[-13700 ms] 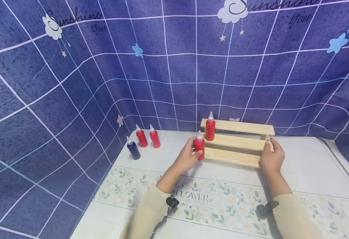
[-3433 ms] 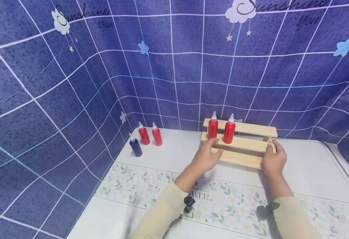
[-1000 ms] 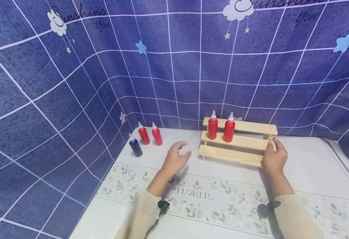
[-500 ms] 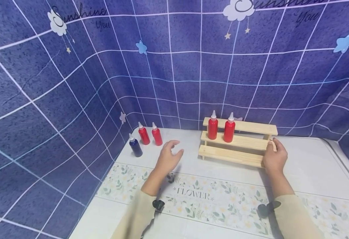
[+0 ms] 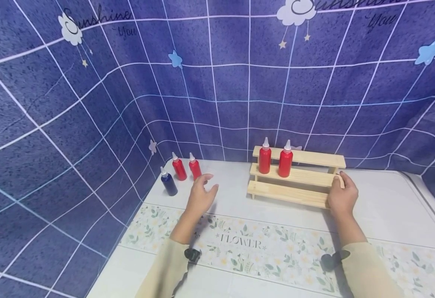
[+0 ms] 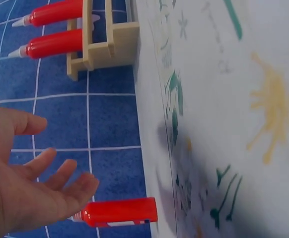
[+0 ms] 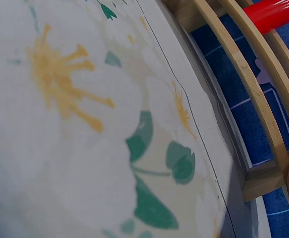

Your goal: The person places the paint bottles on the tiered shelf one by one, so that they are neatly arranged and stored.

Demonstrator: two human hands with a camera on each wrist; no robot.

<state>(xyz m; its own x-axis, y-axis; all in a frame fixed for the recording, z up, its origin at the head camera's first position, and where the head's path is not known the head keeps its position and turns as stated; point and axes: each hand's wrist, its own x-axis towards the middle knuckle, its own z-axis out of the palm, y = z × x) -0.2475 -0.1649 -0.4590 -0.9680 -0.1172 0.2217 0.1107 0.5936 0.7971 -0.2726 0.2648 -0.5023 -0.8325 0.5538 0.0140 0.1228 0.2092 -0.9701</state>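
Note:
My left hand is in the air just in front of a red squeeze bottle, fingers loosely spread and holding nothing. It hides that bottle's lower end; in the left wrist view the red bottle stands beyond the fingers. Another red bottle and a dark blue bottle stand to its left, all with white pointed caps. My right hand grips the right end of a three-tier wooden rack. On the middle tier are two red bottles, the left one and the right one.
A white table mat with a printed flower band lies under everything. Behind and to the left hangs a blue gridded curtain, close to the rack's back and the loose bottles.
A second red bottle, gripped by my left hand earlier, now stands on the middle tier. My left hand has let go and moved left towards the loose bottles. The right hand stays on the rack.

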